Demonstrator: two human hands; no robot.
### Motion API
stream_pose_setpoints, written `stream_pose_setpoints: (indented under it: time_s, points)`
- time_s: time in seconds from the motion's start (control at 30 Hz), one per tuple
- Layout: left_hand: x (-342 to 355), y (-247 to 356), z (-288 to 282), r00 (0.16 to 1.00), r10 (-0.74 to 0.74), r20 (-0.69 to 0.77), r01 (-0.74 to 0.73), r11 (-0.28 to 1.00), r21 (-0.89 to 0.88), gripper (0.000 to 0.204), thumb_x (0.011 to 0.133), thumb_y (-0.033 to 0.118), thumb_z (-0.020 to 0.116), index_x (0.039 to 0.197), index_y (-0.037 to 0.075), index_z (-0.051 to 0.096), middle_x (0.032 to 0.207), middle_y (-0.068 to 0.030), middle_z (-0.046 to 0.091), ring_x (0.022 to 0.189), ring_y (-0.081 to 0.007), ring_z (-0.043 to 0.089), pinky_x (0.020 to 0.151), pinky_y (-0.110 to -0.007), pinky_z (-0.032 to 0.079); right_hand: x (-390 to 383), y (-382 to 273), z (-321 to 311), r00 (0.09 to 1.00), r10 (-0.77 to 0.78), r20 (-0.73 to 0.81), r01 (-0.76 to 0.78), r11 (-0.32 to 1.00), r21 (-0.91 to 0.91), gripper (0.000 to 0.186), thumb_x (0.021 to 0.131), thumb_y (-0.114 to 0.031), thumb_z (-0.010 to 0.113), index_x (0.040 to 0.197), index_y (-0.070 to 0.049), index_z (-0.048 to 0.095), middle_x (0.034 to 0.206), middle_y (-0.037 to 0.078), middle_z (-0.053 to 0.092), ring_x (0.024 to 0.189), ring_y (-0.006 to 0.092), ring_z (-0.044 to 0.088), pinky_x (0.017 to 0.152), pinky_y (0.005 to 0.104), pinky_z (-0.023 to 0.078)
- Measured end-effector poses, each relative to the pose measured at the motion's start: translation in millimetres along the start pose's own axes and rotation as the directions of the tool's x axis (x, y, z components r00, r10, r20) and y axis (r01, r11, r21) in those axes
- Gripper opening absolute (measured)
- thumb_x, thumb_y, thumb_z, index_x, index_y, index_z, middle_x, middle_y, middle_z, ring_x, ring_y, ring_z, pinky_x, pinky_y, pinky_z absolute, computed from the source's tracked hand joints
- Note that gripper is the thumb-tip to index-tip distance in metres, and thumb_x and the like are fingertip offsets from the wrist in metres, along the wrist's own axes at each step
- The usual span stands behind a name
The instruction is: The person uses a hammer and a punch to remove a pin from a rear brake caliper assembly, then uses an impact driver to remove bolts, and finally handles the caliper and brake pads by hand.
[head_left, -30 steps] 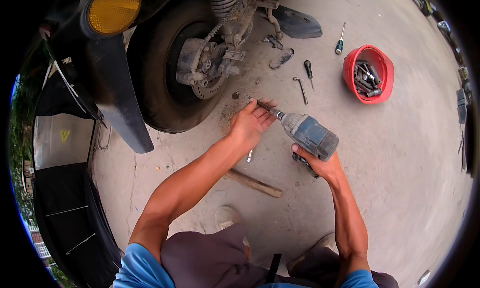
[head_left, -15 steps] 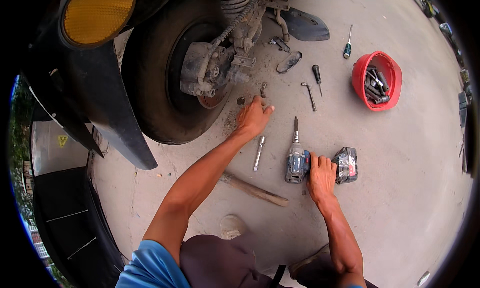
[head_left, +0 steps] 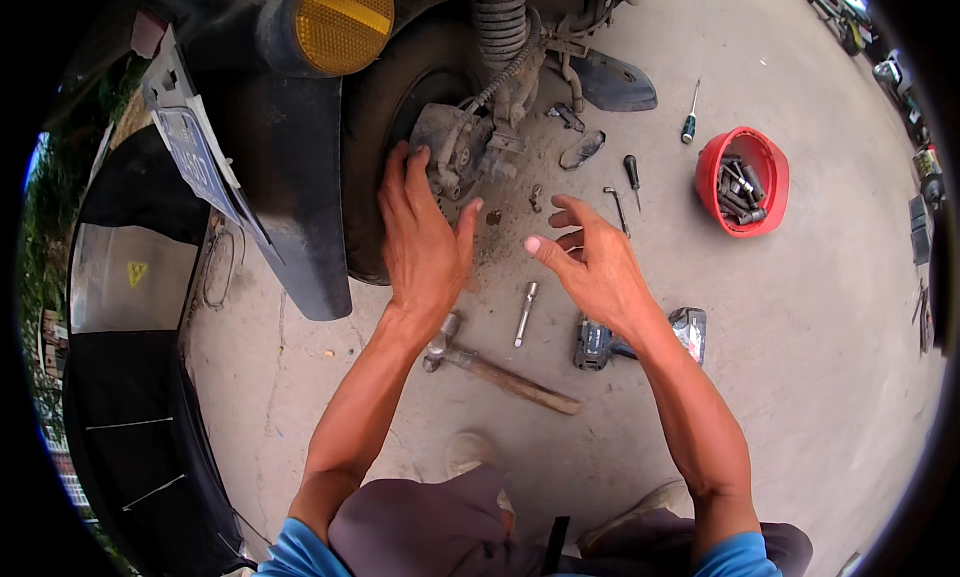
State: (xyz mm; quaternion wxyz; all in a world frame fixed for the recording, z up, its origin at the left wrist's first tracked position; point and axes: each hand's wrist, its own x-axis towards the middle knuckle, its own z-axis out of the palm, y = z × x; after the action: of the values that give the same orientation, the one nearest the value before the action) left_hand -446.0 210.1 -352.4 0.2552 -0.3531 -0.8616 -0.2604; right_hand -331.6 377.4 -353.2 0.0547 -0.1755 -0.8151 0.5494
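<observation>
My left hand [head_left: 424, 242] is open, fingers spread, at the side of a dirty wheel [head_left: 372, 247]. Its fingertips reach the edge of the grimy brake caliper [head_left: 447, 137]; whether they touch it I cannot tell. Over the floor to the right of it, my right hand [head_left: 603, 277] holds nothing, its thumb apart from loosely bent fingers. Beneath that wrist lies a cordless impact driver [head_left: 592, 345], its grip partly hidden by my forearm. A short steel socket bar [head_left: 525, 315] rests between the hands. Near my left wrist is a hammer [head_left: 515, 380] with a wooden handle.
A red helmet [head_left: 778, 197] holding several sockets stands at the right. Two screwdrivers [head_left: 632, 171], an L-shaped wrench [head_left: 618, 209] and small dirty parts [head_left: 536, 198] lie beyond my right hand. A dark mudguard [head_left: 290, 197] with a plate hangs left of the wheel.
My right hand has let go of the impact driver and moved up and left. The left hand has risen from the floor to the wheel and caliper. The view has shifted, uncovering the hammer's head.
</observation>
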Motion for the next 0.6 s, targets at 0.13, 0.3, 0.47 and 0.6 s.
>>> stream_pose_setpoints:
  time_s: [0.13, 0.3, 0.47, 0.6]
  points:
    - [5, -8, 5, 0.999, -0.009, -0.05, 0.012, 0.999, 0.048, 0.063, 0.083, 0.01, 0.076, 0.134, 0.001, 0.04, 0.144, -0.0279, 0.042, 0.123, -0.0466, 0.049, 0.097, -0.048, 0.048, 55, -53, 23, 0.995, -0.053, -0.088, 0.074, 0.964, 0.256, 0.089, 0.087, -0.05, 0.071, 0.141, 0.014, 0.041, 0.122, 0.032, 0.062, 0.108, 0.0357, 0.066, 0.092, 0.0414, 0.052]
    - [7, -8, 6, 0.997, -0.036, -0.062, 0.04, 0.997, 0.068, 0.055, 0.082, 0.008, 0.076, 0.129, 0.004, 0.046, 0.141, -0.0239, 0.05, 0.118, -0.0437, 0.056, 0.096, -0.046, 0.051, 101, -61, 44, 0.995, -0.027, -0.099, 0.043, 0.985, 0.167, 0.085, 0.088, -0.046, 0.072, 0.139, 0.014, 0.041, 0.106, 0.02, 0.066, 0.084, 0.02, 0.063, 0.074, 0.0324, 0.053]
    - [8, -10, 3, 0.998, -0.041, -0.049, 0.043, 0.998, 0.039, 0.046, 0.085, 0.006, 0.072, 0.126, 0.003, 0.05, 0.141, -0.0248, 0.052, 0.121, -0.0433, 0.056, 0.098, -0.046, 0.049, 108, -72, 41, 0.999, 0.022, -0.028, -0.01, 0.936, 0.351, 0.061, 0.086, -0.033, 0.072, 0.119, 0.015, 0.053, 0.1, 0.022, 0.066, 0.087, 0.0257, 0.065, 0.074, 0.0363, 0.052]
    - [16, -8, 0, 0.994, -0.008, -0.111, 0.01, 1.0, 0.02, 0.046, 0.086, 0.006, 0.072, 0.126, 0.004, 0.05, 0.141, -0.0247, 0.052, 0.121, -0.0427, 0.056, 0.097, -0.047, 0.049, 113, -85, 30, 0.995, -0.039, -0.088, 0.06, 0.968, 0.243, 0.046, 0.082, -0.023, 0.073, 0.099, 0.017, 0.059, 0.092, 0.024, 0.066, 0.076, 0.0269, 0.067, 0.066, 0.0383, 0.053]
